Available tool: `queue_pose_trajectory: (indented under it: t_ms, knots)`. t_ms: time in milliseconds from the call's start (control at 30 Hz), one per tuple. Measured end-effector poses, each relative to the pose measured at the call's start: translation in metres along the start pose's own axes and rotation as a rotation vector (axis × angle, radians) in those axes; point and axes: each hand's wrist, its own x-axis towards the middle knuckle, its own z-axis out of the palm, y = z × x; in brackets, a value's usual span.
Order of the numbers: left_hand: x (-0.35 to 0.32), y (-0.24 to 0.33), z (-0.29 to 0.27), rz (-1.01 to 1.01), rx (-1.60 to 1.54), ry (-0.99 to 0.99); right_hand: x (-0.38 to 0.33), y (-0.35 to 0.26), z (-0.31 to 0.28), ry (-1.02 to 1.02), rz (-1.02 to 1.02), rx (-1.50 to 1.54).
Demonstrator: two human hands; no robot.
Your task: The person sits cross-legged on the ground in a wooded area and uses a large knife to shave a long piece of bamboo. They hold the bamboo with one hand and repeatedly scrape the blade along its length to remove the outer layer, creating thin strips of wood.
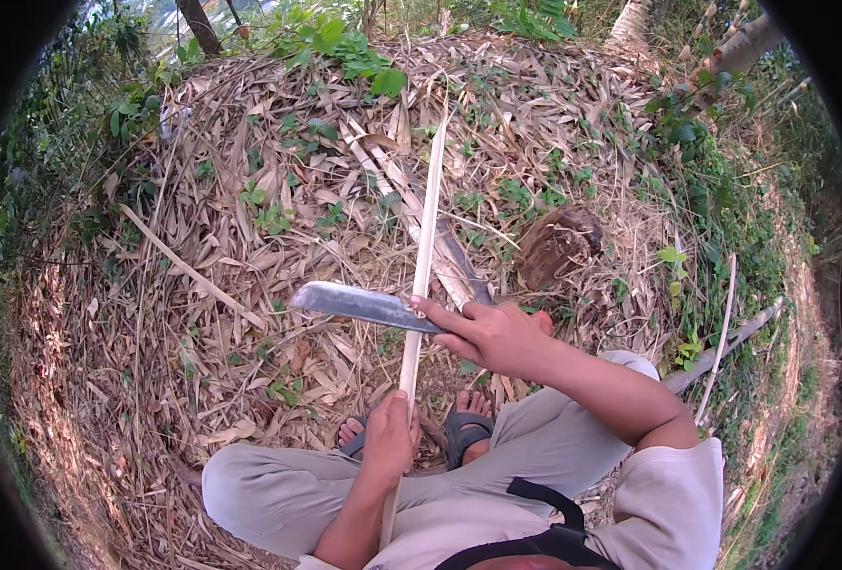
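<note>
A long pale split strip of bamboo or wood [425,247] slants up and away from my lap, its far end splintered. My left hand [390,437] is wrapped round its lower part, between my knees. In my right hand [497,337] is a machete [350,304] with a broad grey blade pointing left. The blade lies across the strip, above my left hand. My right index finger reaches along the blade's back to the strip. Most of the machete's handle is hidden by my right hand.
Dry leaves [240,218] and small green plants cover the ground. Split pieces [411,204] lie beyond the blade, beside a cut stump [559,247]. A thin stick [193,266] lies at left; a pole [730,347] lies at right. My sandalled feet [468,427] are close below the strip.
</note>
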Motion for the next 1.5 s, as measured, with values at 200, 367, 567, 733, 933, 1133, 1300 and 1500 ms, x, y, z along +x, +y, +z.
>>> queue_pose_trajectory:
  t_ms: [200, 367, 567, 733, 933, 1133, 1300, 1500]
  knots:
    - [0.01, -0.026, -0.017, 0.335, 0.327, 0.079, -0.015, -0.033, 0.018, -0.121, -0.143, 0.069]
    - [-0.005, -0.004, -0.011, 0.039, 0.143, 0.088, 0.005, -0.01, 0.017, -0.01, 0.022, -0.085]
    - [-0.009, -0.004, -0.005, 0.054, 0.133, 0.057, 0.01, 0.018, 0.008, 0.027, -0.045, -0.246]
    - [-0.023, -0.017, 0.002, -0.018, 0.033, -0.084, 0.024, 0.076, -0.016, 0.319, 0.396, 0.006]
    - [-0.01, -0.009, -0.003, -0.025, -0.014, -0.003, 0.014, 0.035, -0.006, 0.073, 0.148, 0.025]
    - [-0.006, -0.009, -0.012, -0.071, -0.106, 0.007, -0.009, -0.012, 0.014, -0.223, -0.118, -0.046]
    - [-0.017, -0.017, -0.012, -0.077, -0.08, -0.034, 0.012, 0.031, 0.007, 0.077, -0.01, -0.108]
    - [-0.014, -0.031, -0.006, -0.098, -0.035, -0.078, 0.018, 0.054, -0.014, 0.063, 0.165, 0.02]
